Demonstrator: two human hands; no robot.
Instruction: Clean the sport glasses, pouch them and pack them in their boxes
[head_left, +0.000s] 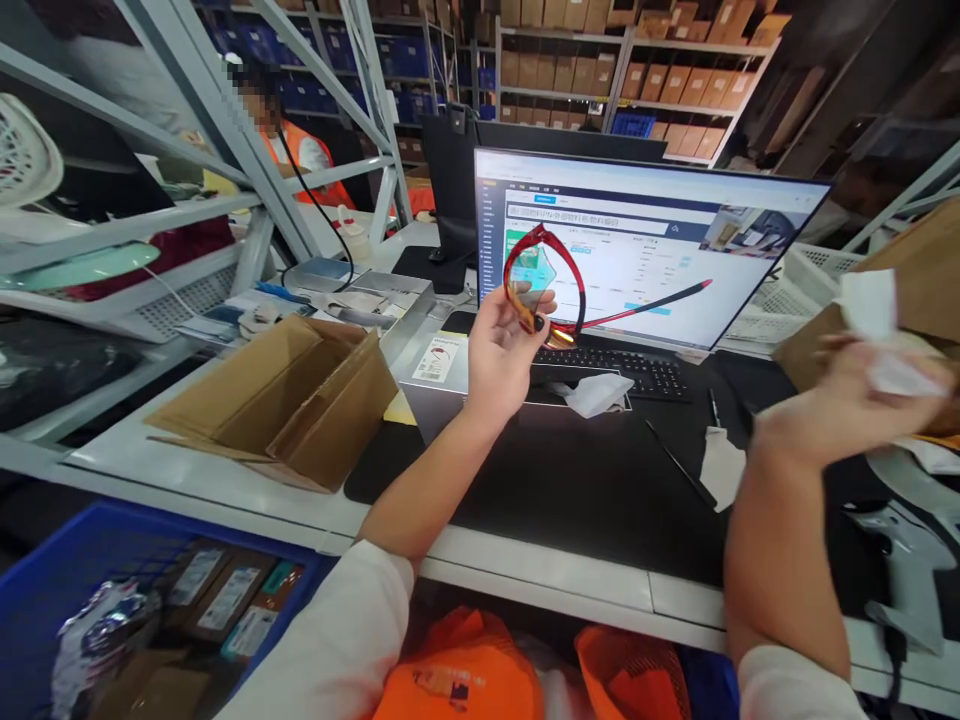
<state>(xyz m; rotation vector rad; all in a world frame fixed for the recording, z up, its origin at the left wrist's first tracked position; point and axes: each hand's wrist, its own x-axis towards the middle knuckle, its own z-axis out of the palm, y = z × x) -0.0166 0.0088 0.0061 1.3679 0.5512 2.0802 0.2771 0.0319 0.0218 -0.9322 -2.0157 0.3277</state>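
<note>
My left hand [504, 350] is raised in front of the monitor, its fingers closed on a pair of red-framed glasses [582, 290]. One dark-and-red temple sticks out to the right, and a lens looks greenish against the screen. Off to the right, my right hand [832, 405] is closed on a crumpled white piece of paper or tissue [870, 305]; motion blurs it somewhat. Below the glasses, a grey box [439, 400] with a white label stands on the desk, partly hidden by my left arm. A white crumpled sheet [600, 394] lies at its right end.
Behind the glasses stand a lit monitor [637, 250] and a keyboard [656, 378]. An open cardboard box [300, 400] is on the left. A blue crate [52, 570] holds packages below. A barcode scanner [904, 550] sits at right. Another person [300, 150] is behind the metal frame.
</note>
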